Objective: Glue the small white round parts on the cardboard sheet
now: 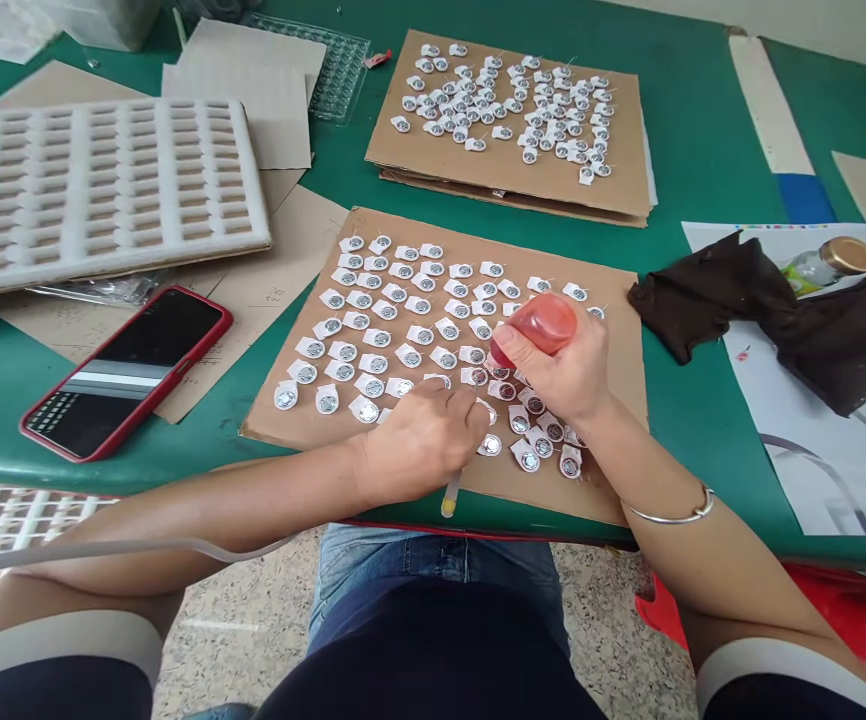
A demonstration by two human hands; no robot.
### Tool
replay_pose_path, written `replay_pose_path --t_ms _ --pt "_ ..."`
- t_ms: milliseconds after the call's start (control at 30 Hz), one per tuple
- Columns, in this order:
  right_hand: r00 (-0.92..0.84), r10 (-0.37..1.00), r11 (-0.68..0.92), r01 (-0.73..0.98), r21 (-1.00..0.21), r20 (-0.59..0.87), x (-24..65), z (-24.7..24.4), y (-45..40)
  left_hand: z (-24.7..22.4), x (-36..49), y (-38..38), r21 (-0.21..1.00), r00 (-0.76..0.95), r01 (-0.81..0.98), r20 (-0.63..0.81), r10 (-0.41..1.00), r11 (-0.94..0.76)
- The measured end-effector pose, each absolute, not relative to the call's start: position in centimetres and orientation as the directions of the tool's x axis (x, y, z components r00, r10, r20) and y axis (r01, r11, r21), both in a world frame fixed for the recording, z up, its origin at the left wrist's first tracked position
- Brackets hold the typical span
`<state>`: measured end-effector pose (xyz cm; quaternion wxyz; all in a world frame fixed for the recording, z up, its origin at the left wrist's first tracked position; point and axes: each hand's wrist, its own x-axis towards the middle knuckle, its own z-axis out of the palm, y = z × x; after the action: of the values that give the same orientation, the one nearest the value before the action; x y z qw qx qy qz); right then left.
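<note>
My right hand (572,375) is wrapped around a soft, red, translucent squeeze bottle (549,320), tilted over the cardboard sheet. Its tip is hidden behind my hands. Close by on the left, my left hand (433,435) is closed low over the same sheet, with a slim pale stick with a yellow end (450,492) poking out beneath it. Rows of small round silver discs on white paper tabs (377,337) cover the cardboard sheet (305,425) around both hands. Some discs under my hands are hidden.
Behind lies a cardboard stack (380,150) bearing more discs. A red-cased phone (129,375) and white slotted tray (253,190) are at left. Dark cloth (823,340) and a gold-capped jar (830,262) rest on white paper at right. The green table's front edge meets my lap.
</note>
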<state>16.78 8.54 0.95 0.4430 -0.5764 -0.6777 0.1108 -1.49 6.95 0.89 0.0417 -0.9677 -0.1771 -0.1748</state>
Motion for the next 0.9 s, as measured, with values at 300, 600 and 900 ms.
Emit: replay_pose_path --t_ms 300,600,900 --pt "0.015 0.869 0.349 0.690 -0.634 0.495 16.8 1.0 8.4 1.1 -1.5 7.0 0.014 0.882 0.361 0.320 0.346 -0.932" --pt "-0.011 0.869 0.368 0.683 -0.631 0.495 16.6 1.3 8.4 1.2 -2.1 8.2 0.310 0.820 0.438 0.247 0.516 -0.844" --pt "0.078 0.881 0.303 0.665 -0.683 0.466 17.2 2.6 7.6 1.8 -2.8 9.8 0.581 0.778 0.357 0.248 0.578 -0.731"
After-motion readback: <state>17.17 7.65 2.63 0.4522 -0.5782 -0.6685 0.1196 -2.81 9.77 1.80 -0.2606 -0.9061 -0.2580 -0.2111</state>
